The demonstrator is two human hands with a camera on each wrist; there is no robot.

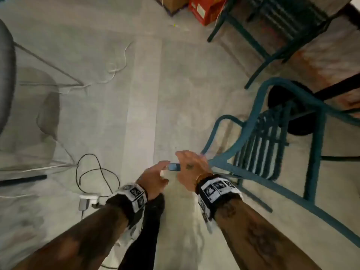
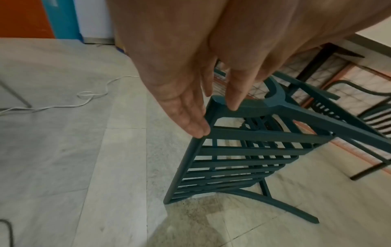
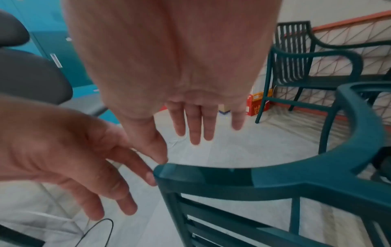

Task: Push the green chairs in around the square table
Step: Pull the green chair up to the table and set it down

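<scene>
A green slatted chair point(image 1: 259, 147) point(image 2: 243, 158) point(image 3: 232, 180) stands at my right, its back toward me and its seat facing the table's black round base point(image 1: 288, 110). Both hands are at the near left corner of its top rail. My left hand point(image 1: 161, 168) point(image 2: 215, 117) point(image 3: 131, 192) has straight fingers, and its fingertips point(image 2: 198, 132) touch the corner post. My right hand point(image 1: 187, 158) point(image 3: 201, 133) lies flat over the same corner with its thumb at the rail's end. A second green chair point(image 1: 276, 22) point(image 3: 296, 55) stands farther off by the table point(image 2: 359, 50).
A black cable point(image 1: 97, 172) loops on the floor at my left beside a white power strip point(image 1: 89, 198). A grey office chair point(image 1: 5, 75) stands at the far left. A red box point(image 1: 206, 8) and a cardboard box sit at the back. Pale floor stretches ahead.
</scene>
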